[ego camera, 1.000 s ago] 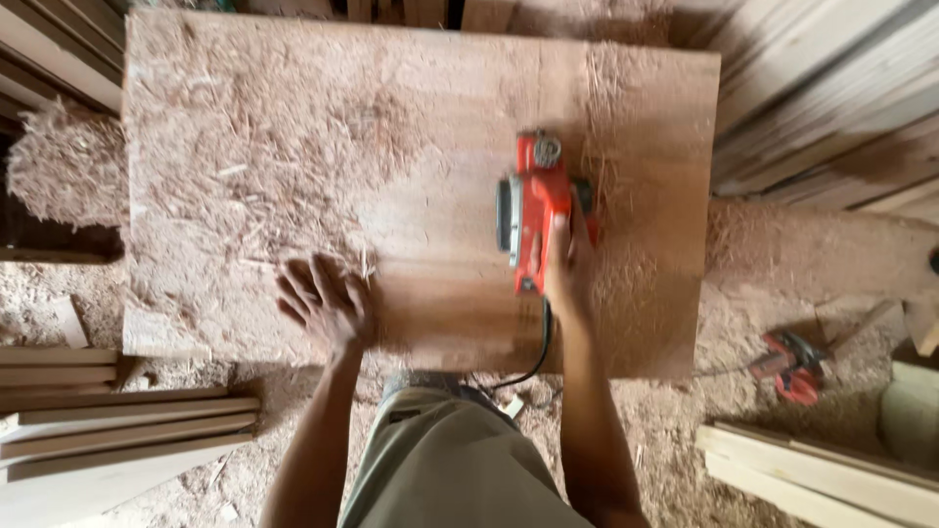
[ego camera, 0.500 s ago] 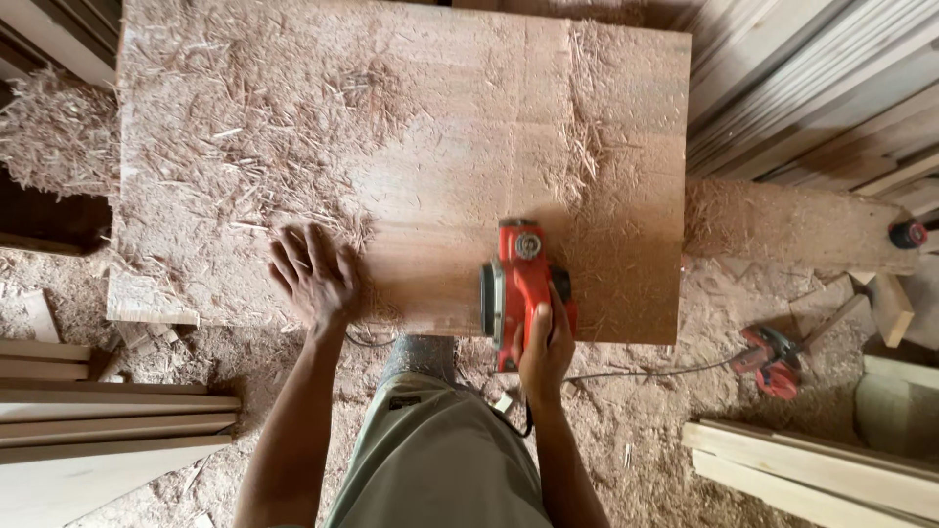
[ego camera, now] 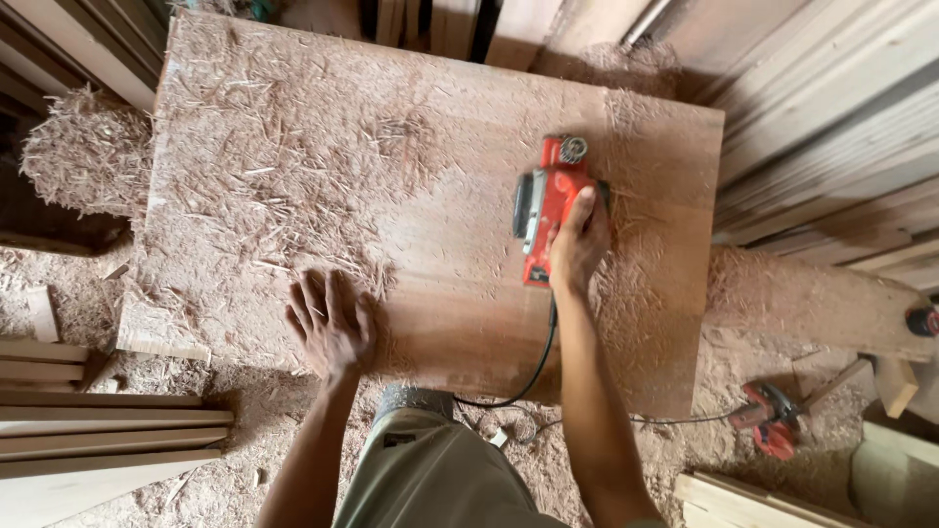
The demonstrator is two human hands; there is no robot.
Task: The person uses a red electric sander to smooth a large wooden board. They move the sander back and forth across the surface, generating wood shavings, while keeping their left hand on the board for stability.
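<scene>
One head-worn camera looks almost straight down from above; it sits fairly near the wooden board (ego camera: 421, 196); floor edges frame it.

The wooden board (ego camera: 430, 323) is matt: smooth, bare grain at 6 o'clock, rough with loose fibrous shavings (ego camera: 264, 176) toward 10 o'clock. The electric planer (ego camera: 546, 207) has a glossy red plastic housing with black plastic side parts.

You have no packages, signs or screens in front of you here, and no label shows clearly enough on anything to tell apart.
</scene>
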